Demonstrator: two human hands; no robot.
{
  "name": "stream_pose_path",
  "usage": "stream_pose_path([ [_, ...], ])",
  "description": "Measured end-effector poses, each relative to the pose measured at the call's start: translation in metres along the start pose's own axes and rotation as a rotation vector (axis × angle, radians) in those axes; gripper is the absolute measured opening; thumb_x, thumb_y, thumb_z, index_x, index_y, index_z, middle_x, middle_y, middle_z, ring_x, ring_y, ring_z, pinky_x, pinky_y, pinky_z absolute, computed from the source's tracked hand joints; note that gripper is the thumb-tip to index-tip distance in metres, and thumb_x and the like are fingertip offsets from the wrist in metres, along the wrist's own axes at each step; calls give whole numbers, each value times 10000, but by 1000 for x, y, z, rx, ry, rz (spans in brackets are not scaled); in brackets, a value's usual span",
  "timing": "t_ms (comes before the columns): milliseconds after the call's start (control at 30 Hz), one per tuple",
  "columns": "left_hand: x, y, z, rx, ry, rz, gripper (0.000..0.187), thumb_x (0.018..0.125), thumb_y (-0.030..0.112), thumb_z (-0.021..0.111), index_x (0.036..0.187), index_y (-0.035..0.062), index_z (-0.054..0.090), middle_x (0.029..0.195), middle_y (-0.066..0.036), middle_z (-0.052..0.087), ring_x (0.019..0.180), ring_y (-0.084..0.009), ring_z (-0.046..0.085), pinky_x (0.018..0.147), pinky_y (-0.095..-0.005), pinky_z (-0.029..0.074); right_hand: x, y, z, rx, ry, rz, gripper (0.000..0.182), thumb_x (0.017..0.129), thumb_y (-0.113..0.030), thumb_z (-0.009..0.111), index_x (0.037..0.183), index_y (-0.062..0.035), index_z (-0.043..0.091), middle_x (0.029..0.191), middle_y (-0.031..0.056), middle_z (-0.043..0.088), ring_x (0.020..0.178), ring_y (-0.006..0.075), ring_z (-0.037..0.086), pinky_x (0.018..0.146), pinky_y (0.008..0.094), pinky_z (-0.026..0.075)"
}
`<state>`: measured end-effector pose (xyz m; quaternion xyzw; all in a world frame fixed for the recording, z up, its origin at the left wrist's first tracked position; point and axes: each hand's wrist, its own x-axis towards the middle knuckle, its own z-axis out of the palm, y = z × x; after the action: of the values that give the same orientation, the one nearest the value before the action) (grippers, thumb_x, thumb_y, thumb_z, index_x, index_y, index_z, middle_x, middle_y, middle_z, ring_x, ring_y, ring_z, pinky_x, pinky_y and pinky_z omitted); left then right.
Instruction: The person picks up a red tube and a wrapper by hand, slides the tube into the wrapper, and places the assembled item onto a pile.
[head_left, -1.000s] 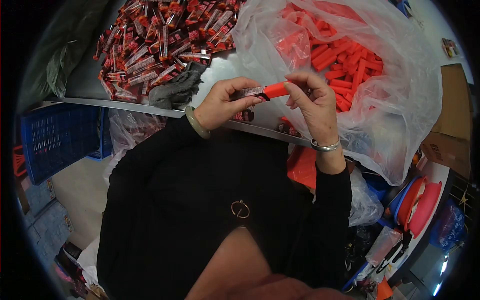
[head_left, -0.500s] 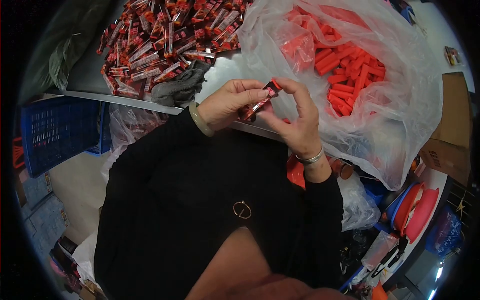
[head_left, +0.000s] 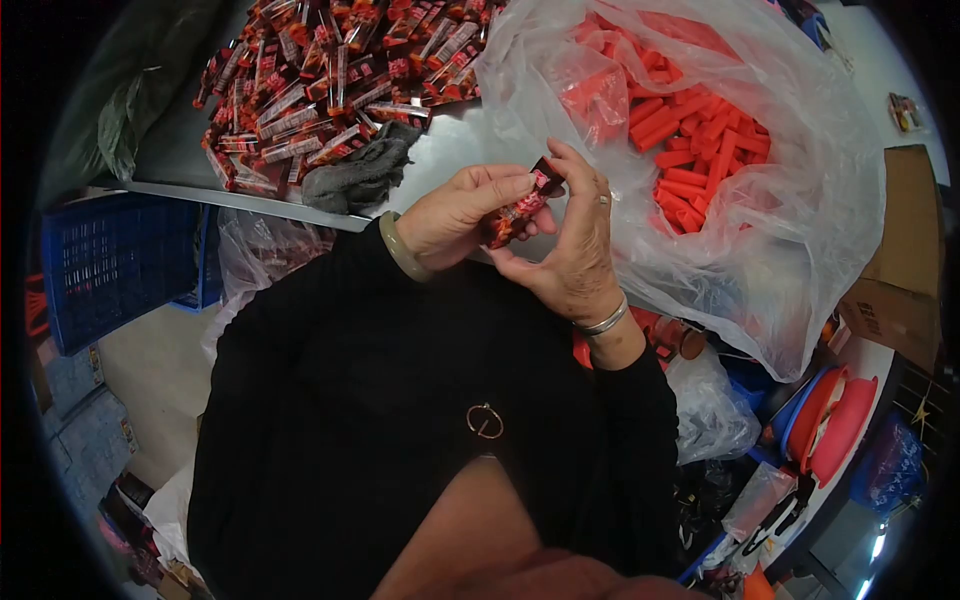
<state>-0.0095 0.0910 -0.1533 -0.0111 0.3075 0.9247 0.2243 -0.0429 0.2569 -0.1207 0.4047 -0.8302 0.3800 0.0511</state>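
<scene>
A small dark box with red print (head_left: 514, 215) is held slanted between my hands at the table's front edge. My left hand (head_left: 455, 212), with a pale bangle on the wrist, pinches it between thumb and fingers. Around its right side curves my right hand (head_left: 572, 240), wearing a silver bracelet; its fingertips are at the box's upper end and its thumb lies near the lower end. Many similar packs (head_left: 330, 90) lie heaped at the upper left. A clear plastic bag (head_left: 800, 215) on the right holds red pieces (head_left: 690, 150).
A grey cloth (head_left: 360, 172) lies between the heap and my left hand. Blue crates (head_left: 115, 265) stand at the left. On the right are a cardboard box (head_left: 900, 260), red round lids or trays (head_left: 842, 430) and crumpled clear plastic (head_left: 710, 410).
My right hand has moved slightly left and down around the box. The red tip seen at the box's upper end is no longer visible, and more of the printed face shows.
</scene>
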Motion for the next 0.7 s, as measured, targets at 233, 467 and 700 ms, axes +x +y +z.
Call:
stream_pose_path([
  [233, 1, 2, 1, 65, -10, -1, 349, 959, 328, 502, 1114, 20, 559, 897, -65, 642, 814, -101, 607, 732, -223, 494, -1, 2, 1, -4, 15, -31, 909, 518, -99, 826, 1283, -28, 340, 1346, 173, 400, 1171, 329, 436, 991, 389, 363],
  [467, 6, 9, 1, 107, 32, 16, 244, 952, 215, 527, 1111, 35, 573, 825, -40, 635, 720, -75, 578, 661, -203, 486, 3, 7, -13, 71, 28, 106, 924, 530, -169, 860, 1284, -18, 348, 1293, 148, 436, 1159, 287, 453, 965, 372, 384],
  [700, 35, 137, -53, 1332, 267, 582, 272, 892, 213, 626, 1109, 54, 585, 886, -27, 626, 707, -89, 583, 604, -234, 474, 13, 115, -89, -150, 186, 536, 408, 831, -232, 683, 1127, 8, 537, 1084, 127, 583, 891, 186, 588, 770, 314, 477],
])
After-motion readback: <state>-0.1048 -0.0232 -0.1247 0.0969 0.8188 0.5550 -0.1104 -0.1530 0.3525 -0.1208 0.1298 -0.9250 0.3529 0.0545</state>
